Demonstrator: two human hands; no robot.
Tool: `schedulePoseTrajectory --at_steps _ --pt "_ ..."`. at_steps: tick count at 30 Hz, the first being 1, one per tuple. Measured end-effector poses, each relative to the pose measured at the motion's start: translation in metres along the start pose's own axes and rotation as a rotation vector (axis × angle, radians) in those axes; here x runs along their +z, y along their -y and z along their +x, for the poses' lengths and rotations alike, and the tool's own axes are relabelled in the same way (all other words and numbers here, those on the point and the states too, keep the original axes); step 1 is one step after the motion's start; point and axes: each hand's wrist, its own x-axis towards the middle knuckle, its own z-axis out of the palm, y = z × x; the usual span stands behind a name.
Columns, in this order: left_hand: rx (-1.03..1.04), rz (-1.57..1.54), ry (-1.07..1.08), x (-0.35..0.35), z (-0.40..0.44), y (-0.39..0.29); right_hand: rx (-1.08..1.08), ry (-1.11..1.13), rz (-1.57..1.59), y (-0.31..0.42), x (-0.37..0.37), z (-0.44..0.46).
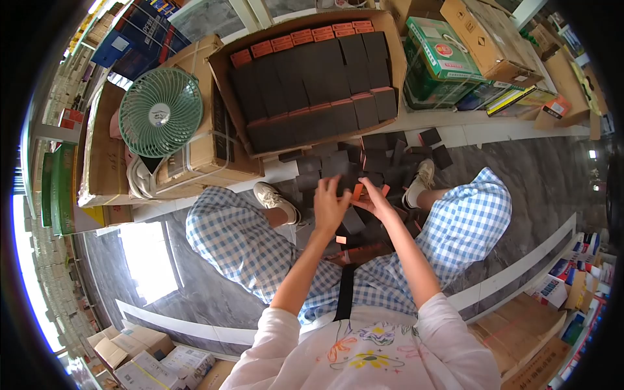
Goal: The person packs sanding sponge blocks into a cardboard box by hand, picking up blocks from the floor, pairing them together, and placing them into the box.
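Observation:
Between my knees, low over the floor, both hands are close together. My left hand (330, 205) has its fingers bent and spread a little, beside a dark box whose outline is blurred. An orange piece (357, 192) lies at my right hand (375, 199), with the thumb and fingers closed around it. Many small black boxes (313, 164) are scattered on the floor under and beyond my hands. Ahead, a large open carton (226, 97) holds rows of black boxes (318, 71) with orange ends showing along the back.
A green fan (160, 114) stands on cartons (205, 153) at the left. Green box (442, 52) and brown carton (491, 39) are at the right. My shoes (276, 200) flank the scattered boxes. More cartons (520, 325) lie behind at the right.

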Motion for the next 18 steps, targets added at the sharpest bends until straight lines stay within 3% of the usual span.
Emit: schedulePoseTrajectory --at_steps 3,7,9,10,11,13,14,15,17,18 --pt "-0.449 0.211 0.212 0.017 -0.02 0.061 0.053 -0.125 0.009 -0.015 -0.001 -0.007" --pt "-0.355 0.112 0.034 0.006 -0.021 0.058 0.05 -0.139 -0.125 -0.019 -0.009 -0.001" --pt "-0.115 -0.256 -0.046 -0.004 -0.007 0.034 0.01 -0.104 -0.177 -0.015 -0.011 0.005" --pt "0.051 -0.182 -0.038 -0.01 -0.005 0.027 0.009 -0.053 -0.201 -0.013 -0.012 0.005" --pt "0.049 -0.184 -0.039 -0.011 -0.006 0.028 0.009 -0.004 -0.226 -0.012 -0.014 0.004" --pt "0.034 0.144 0.088 -0.009 -0.008 0.034 -0.02 -0.068 -0.249 -0.016 -0.015 0.002" --pt "-0.074 0.321 0.094 -0.001 -0.012 0.049 -0.051 -0.129 -0.265 -0.02 -0.016 0.001" --pt "-0.074 0.317 0.094 0.005 -0.016 0.064 -0.051 -0.132 -0.269 -0.021 -0.014 -0.003" --pt "-0.396 -0.016 -0.021 0.022 -0.023 0.107 -0.061 -0.161 -0.219 -0.015 -0.008 -0.009" --pt "-0.345 -0.001 -0.009 0.037 -0.025 0.136 -0.103 -0.161 -0.224 -0.015 -0.005 -0.011"
